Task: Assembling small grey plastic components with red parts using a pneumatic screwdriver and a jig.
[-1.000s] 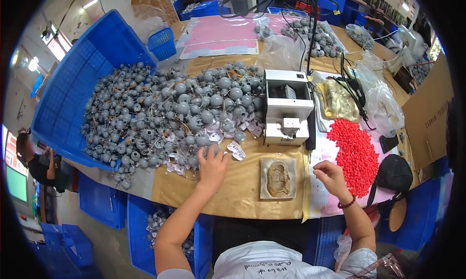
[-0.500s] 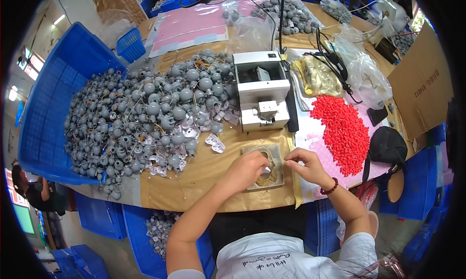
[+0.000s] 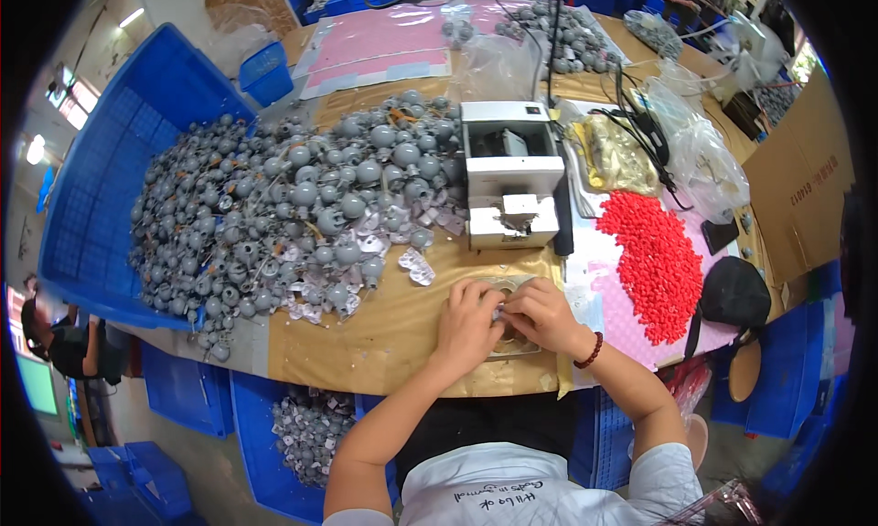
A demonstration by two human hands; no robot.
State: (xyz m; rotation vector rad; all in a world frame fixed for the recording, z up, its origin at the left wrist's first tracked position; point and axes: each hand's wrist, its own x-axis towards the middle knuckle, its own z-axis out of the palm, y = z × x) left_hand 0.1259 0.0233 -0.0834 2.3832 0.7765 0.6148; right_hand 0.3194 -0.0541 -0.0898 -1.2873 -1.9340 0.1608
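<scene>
My left hand [image 3: 468, 325] and my right hand [image 3: 546, 317] meet over a square metal plate with a shaped recess [image 3: 521, 346], covering much of it. Both hands have bent, closed fingers, and the fingertips come together around a small greyish piece that is mostly hidden. What kind of piece it is, I cannot make out. Just beyond the hands stands a white box-shaped machine [image 3: 512, 183] with an open top. To the left of the plate lies a pale, flat, lobed part [image 3: 417, 266] on the brown table covering.
Grey ball-shaped parts with wires [image 3: 311, 192] spill from a tipped blue crate [image 3: 101, 174] on the left. A heap of small red pieces [image 3: 660, 274] lies on the right, beside a black pouch [image 3: 733, 290]. A cardboard sheet [image 3: 800, 174] stands at the right edge.
My right hand has moved left, from beside the plate to over it, and its fingers now meet my left hand's. The whole view has shifted slightly.
</scene>
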